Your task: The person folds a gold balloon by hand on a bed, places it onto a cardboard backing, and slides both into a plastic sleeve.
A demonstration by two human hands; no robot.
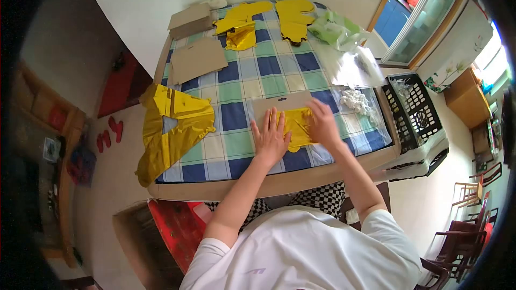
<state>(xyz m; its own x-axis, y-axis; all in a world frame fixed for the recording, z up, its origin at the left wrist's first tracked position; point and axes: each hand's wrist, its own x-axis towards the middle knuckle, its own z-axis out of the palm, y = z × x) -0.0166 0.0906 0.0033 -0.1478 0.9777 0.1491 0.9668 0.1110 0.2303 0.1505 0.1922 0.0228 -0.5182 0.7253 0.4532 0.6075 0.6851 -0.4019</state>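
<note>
Both hands are at a folded gold foil piece (pixel 297 123) that lies on a brown cardboard sheet (pixel 263 105) near the table's front edge. My left hand (pixel 270 137) lies flat with fingers spread, over the left side of the foil and card. On the foil's right side rests my right hand (pixel 323 124), its fingers bent and close together; whether they grip the foil is unclear. A large unfolded gold foil piece (pixel 177 121) hangs over the table's left edge.
Cardboard sheets (pixel 199 59) and a cardboard stack (pixel 191 20) lie at the back left. More gold foil (pixel 294 19) is at the back. Clear plastic (pixel 357 67), white strings (pixel 356 101) and a black basket (pixel 411 110) are on the right.
</note>
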